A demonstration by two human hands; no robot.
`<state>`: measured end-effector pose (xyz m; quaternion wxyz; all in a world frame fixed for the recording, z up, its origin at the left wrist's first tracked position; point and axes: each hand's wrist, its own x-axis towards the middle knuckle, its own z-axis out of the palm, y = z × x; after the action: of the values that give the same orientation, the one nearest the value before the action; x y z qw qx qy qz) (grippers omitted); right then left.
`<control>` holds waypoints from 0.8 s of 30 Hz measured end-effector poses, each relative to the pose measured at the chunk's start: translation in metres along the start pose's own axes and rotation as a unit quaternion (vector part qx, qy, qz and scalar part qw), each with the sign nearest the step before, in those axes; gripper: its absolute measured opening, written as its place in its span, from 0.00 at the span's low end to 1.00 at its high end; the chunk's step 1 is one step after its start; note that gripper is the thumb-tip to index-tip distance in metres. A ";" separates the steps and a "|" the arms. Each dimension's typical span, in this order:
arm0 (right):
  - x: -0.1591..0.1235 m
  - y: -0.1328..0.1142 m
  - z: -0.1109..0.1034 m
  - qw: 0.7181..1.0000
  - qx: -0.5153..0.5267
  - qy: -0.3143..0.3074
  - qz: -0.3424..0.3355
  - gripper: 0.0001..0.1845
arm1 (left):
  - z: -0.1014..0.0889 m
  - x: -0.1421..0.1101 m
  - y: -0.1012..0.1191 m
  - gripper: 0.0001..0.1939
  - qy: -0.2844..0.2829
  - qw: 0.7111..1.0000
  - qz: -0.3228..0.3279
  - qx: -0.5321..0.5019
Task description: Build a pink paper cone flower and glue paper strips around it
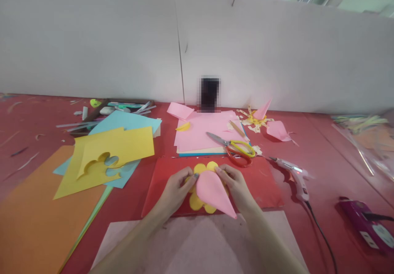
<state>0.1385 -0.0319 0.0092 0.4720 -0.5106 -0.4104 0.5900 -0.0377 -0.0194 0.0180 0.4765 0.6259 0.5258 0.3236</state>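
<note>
While half-closed, left hand on flower

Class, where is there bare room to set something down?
Bare: red tabletop between glue gun and pale strips; pale sheet between the forearms. Crowded: pink sheets partly under scissors; overlapping yellow paper and orange paper at left.

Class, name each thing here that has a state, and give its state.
Yellow flower: held by left hand and right hand
Pink cone: rolled to a point
Scissors: lying flat
Glue gun: on its side, light showing
Yellow paper: cut in curves
Pink sheets: stacked
Tray: open, filled
Power strip: plug inserted
</note>
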 end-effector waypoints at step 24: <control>-0.002 -0.005 0.001 0.997 -0.066 -0.035 -0.022 0.18 | -0.002 -0.002 0.002 0.14 -0.077 0.996 -0.027 -0.024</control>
<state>0.1385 -0.0326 0.0142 0.4359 -0.5104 -0.4757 0.5685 -0.0397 -0.0210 0.0213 0.5386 0.6232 0.4962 0.2743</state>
